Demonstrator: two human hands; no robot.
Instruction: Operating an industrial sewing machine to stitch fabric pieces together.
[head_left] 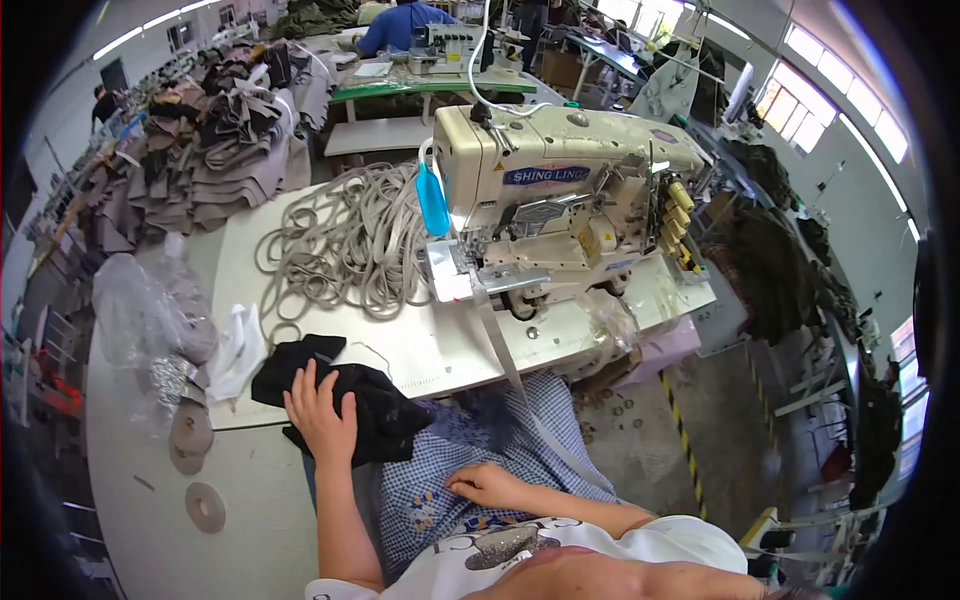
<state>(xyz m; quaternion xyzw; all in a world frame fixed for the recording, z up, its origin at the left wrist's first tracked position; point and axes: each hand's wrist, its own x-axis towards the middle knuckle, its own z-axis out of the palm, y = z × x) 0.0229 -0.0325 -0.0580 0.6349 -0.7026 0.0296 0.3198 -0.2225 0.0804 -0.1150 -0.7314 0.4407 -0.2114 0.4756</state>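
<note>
My left hand (322, 415) lies on a bundle of black cloth (385, 410) at the front edge of the sewing table, its fingers spread over the fabric. Resting on my blue checked apron (410, 500), my right hand (488, 487) is loosely bent and holds nothing that I can see. A cream industrial sewing machine (570, 150) stands beyond my hands. From its needle area a grey elastic band (505, 355) runs down over the table edge and across my lap. Behind the black cloth, a large heap of the same looped band (345, 240) covers the tabletop.
Left of the cloth lie a white cloth piece (238, 355), a clear plastic bag (140, 305) and a round disc (205, 507). Stacked garments (230, 150) pile up at the far left. Another person (405, 25) in blue sits at a machine behind.
</note>
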